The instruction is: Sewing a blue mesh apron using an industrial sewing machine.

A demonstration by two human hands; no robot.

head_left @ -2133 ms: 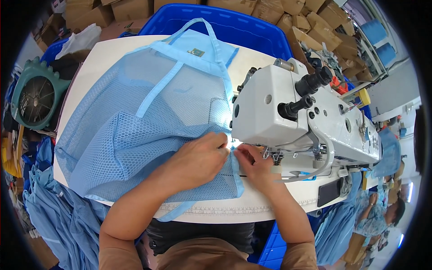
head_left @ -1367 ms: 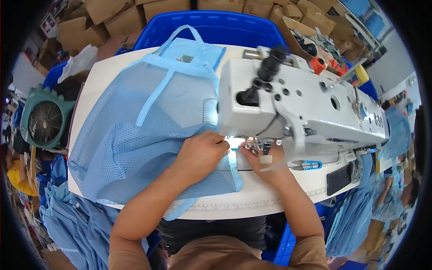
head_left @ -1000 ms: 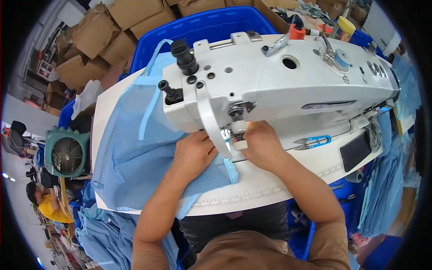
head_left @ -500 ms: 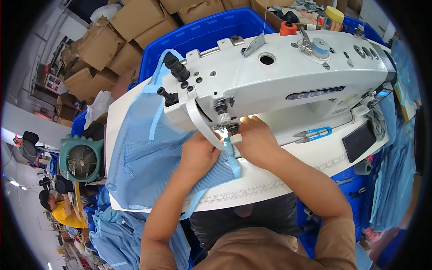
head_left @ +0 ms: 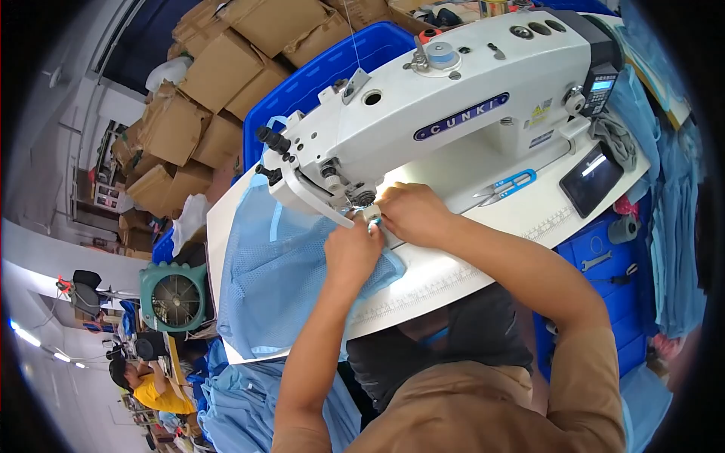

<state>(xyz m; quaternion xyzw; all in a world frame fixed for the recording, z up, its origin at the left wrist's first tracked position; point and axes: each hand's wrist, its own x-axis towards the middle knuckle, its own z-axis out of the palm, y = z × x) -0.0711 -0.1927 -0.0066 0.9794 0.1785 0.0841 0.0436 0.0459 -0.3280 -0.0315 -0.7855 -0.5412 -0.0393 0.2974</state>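
A white sewing machine [head_left: 461, 106] stands on a pale tabletop, its needle area lit. Light blue mesh fabric [head_left: 283, 279] with smooth blue edging lies left of the needle and under my left hand [head_left: 353, 249]. That hand is closed, its thumb and fingers pinching the fabric's edge just in front of the presser foot. My right hand [head_left: 415, 214] is curled close against the needle area from the right. Its fingertips are partly hidden, so what they grip cannot be made out. A folded fabric corner [head_left: 389, 268] lies beside my left wrist.
Blue-handled thread snips [head_left: 510, 186] and a dark phone [head_left: 593, 180] rest right of my hands. Behind the machine stands a blue bin [head_left: 302, 87]. Blue garments [head_left: 676, 226] hang at the right. A green fan [head_left: 174, 296] and a person in yellow [head_left: 157, 392] are at the left.
The head view has shifted and turned, so the machine sits lower at the left. My left fingers now pinch at the presser foot, and the fabric's near edge is more bunched.
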